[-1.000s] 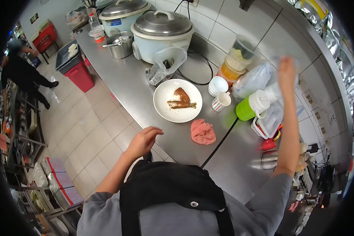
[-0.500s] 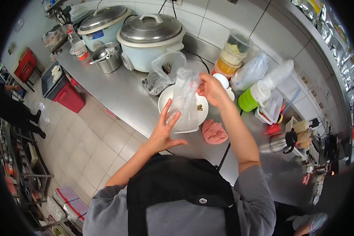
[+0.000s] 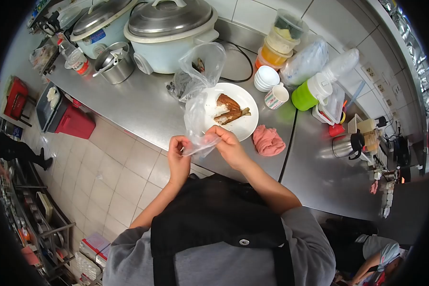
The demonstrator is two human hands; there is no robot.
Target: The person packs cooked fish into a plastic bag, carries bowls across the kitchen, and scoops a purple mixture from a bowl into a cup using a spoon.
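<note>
A clear plastic bag (image 3: 194,117) hangs between my two hands over the counter's front edge. My left hand (image 3: 178,151) pinches one side of its edge, and my right hand (image 3: 226,143) pinches the other. Just beyond lies a white plate (image 3: 249,125) with pieces of browned fish (image 3: 231,108) on it; the bag overlaps the plate's left side. Behind the bag, another clear bag (image 3: 209,59) stands open with dark bits inside. To the right of my right hand rests a crumpled pink cloth (image 3: 269,140).
Two large cookers (image 3: 171,40) and a steel pot (image 3: 114,64) stand at the back left. White bowls (image 3: 267,77), a patterned cup (image 3: 276,97), stacked tubs (image 3: 279,43) and a green jug (image 3: 307,95) are at the right. A red bin (image 3: 74,121) stands on the floor; other people are nearby.
Both hands have come closer together and toward my body, drawing the bag off the plate's middle. The fish now shows. My left hand has gone from spread fingers to pinching the bag.
</note>
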